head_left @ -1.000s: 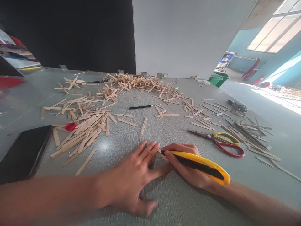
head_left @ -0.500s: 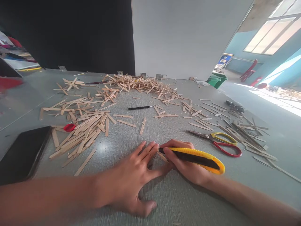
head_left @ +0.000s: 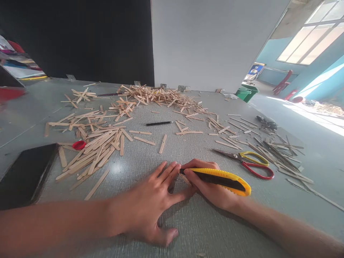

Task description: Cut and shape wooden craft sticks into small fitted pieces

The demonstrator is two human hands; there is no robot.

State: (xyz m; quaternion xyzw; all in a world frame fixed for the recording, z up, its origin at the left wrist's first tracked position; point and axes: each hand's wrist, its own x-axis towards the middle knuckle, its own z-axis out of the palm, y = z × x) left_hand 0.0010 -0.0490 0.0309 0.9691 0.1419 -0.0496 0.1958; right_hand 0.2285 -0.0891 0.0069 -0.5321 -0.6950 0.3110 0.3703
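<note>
Fingers wrapped round a yellow and black utility knife (head_left: 223,179), my right hand (head_left: 206,182) rests at the centre front of the table. The knife's tip end points left, close to my left hand's fingertips. My left hand (head_left: 153,200) lies on the tabletop with its fingers spread. Between the two hands a small wooden stick (head_left: 185,179) shows in part; my left fingers are on or beside it, and the blade's contact with it is hidden.
Wooden sticks (head_left: 99,143) lie heaped at the left, with another pile (head_left: 158,95) at the back. A black pen (head_left: 159,123) lies mid-table. Scissors (head_left: 248,161) are right of my hands, beside thin strips (head_left: 285,157). A dark phone-like slab (head_left: 27,173) is at the left.
The knife and my right hand have shifted slightly left, and the knife's rear end has tilted a little. My left hand has stayed almost still.
</note>
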